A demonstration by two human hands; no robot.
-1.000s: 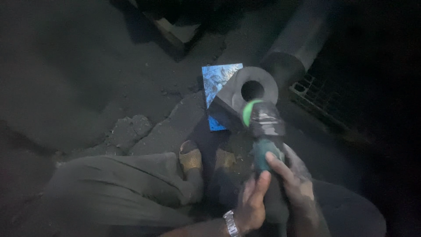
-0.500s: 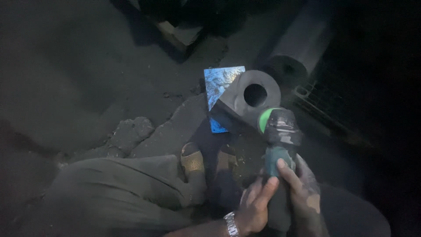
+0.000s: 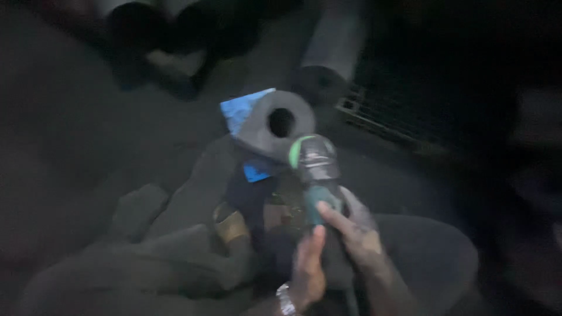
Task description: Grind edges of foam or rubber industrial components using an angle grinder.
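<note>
**Grinder held in both hands, head against the metal ring**

You hold the angle grinder (image 3: 316,175) in both hands, its long axis running straight away from you, from your lap up toward the round metal piece with a hole (image 3: 275,126). Your right hand (image 3: 357,234) wraps the grey-green body from the right, fingers curled closed around it, forefinger lying along the top. Your left hand (image 3: 307,266) closes on the rear of the body from below, a wristwatch (image 3: 285,298) at the wrist. The right hand sits nearer the head.

The grinder's head, with a green band, lies just beside the ring's lower right edge; blur hides whether they touch.

A blue rectangular sheet (image 3: 243,111) lies flat under the ring, poking out at its upper left and below. A metal grate (image 3: 380,120) sits to the right.
</note>
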